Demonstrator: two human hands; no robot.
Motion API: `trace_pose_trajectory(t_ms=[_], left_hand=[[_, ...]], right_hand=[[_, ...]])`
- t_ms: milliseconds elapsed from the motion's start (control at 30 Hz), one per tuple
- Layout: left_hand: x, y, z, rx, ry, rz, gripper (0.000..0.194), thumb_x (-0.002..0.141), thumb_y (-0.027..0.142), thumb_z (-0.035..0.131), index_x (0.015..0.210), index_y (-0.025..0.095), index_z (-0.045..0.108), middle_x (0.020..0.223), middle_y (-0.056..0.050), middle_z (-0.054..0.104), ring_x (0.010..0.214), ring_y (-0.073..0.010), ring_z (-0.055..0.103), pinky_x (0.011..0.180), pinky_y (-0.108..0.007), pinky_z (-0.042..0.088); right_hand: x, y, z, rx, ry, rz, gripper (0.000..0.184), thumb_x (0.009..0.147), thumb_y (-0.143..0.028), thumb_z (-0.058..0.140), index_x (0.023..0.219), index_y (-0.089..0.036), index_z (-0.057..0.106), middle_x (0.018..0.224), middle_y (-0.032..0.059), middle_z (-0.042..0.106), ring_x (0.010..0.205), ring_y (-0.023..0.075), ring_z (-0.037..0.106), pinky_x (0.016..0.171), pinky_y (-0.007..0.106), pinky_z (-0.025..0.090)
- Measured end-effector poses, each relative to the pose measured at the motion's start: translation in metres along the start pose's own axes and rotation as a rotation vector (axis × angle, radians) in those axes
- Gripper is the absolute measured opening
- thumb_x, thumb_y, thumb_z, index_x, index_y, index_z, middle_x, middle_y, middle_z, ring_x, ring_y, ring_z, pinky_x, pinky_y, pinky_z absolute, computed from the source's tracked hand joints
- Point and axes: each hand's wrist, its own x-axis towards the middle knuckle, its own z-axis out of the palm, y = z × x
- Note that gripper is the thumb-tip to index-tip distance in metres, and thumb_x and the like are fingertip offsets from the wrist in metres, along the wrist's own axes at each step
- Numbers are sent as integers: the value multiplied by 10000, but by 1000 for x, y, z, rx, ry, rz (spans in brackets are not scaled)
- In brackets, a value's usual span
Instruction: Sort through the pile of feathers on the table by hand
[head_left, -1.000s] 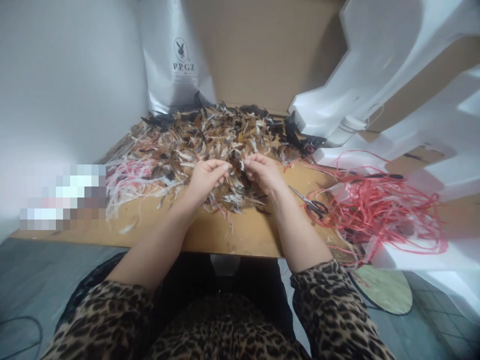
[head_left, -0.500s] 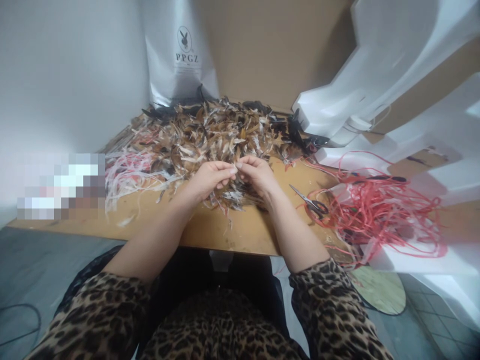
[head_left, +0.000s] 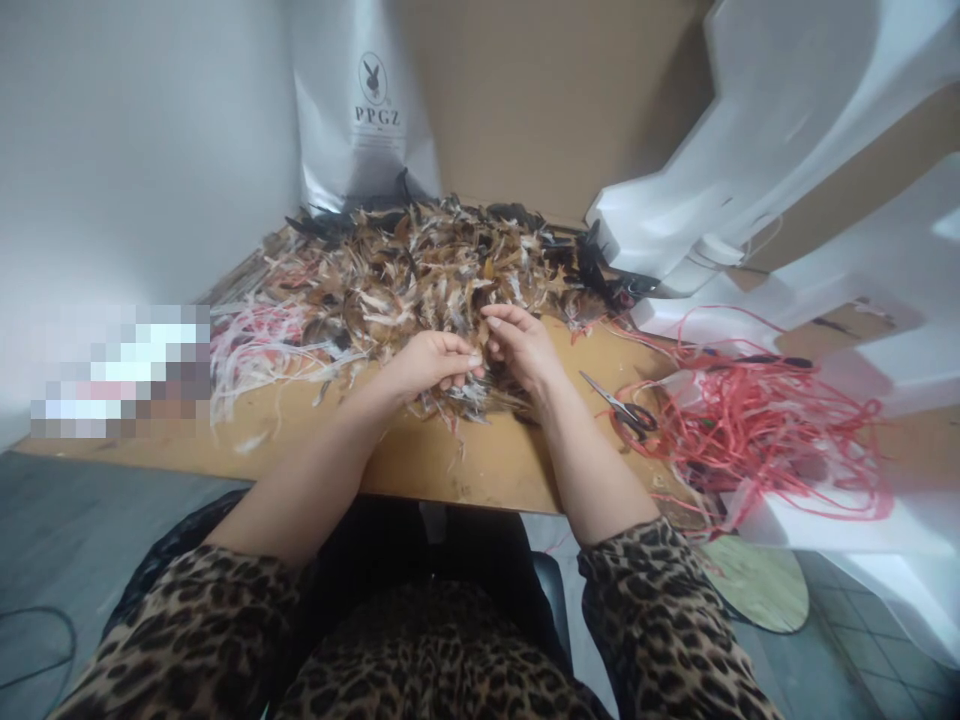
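In the head view, my left hand (head_left: 439, 362) is closed in a pinch, thumb against the fingertips. What it pinches is too small to make out. Just right of it, my right hand (head_left: 525, 345) has its fingers curved and parted, with nothing clearly held. Both hands hover low over the front of a big pile of brown, white and black feathers (head_left: 442, 260). More loose feathers lie beneath them, partly covered by the hands.
Scissors (head_left: 634, 415) lie to the right on the brown table (head_left: 450, 470). Beyond them are tangled red strings (head_left: 772, 430). White and pink strands (head_left: 259, 340) lie left of the feathers. A silvery printed bag (head_left: 367, 150) stands behind the pile.
My hands have come apart from a shared fingertip pinch. The left has dropped slightly to the right, and the right hand's fingers have parted and risen a little.
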Motion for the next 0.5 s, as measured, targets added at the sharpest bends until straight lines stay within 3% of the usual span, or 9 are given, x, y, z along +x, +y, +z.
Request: trace_pose_trajectory(t_ms=[200,300,500], left_hand=[[0,0,6,143,52,-34,55,741,148,666,726,100,689,638,-23,680,459,-47,519,444,-153,380],[1,-2,8,177,45,-23,35,717,106,652,710,101,686,632,-19,681,471,-51,534,478,-157,416],[2,-3,6,172,64,-9,49,738,143,660,734,104,688,651,-23,691,458,-49,530,459,-156,410]], right_hand=[[-6,-8,2,-153,-20,5,438,666,-581,761,835,-180,704,729,-5,669,537,59,513,465,200,349],[-9,-9,6,-199,-45,2,408,617,-499,827,826,-171,706,675,-16,664,542,66,528,504,206,397],[-13,-7,15,-85,-49,-19,355,523,-323,868,795,-179,692,673,-29,686,570,85,580,566,231,465]])
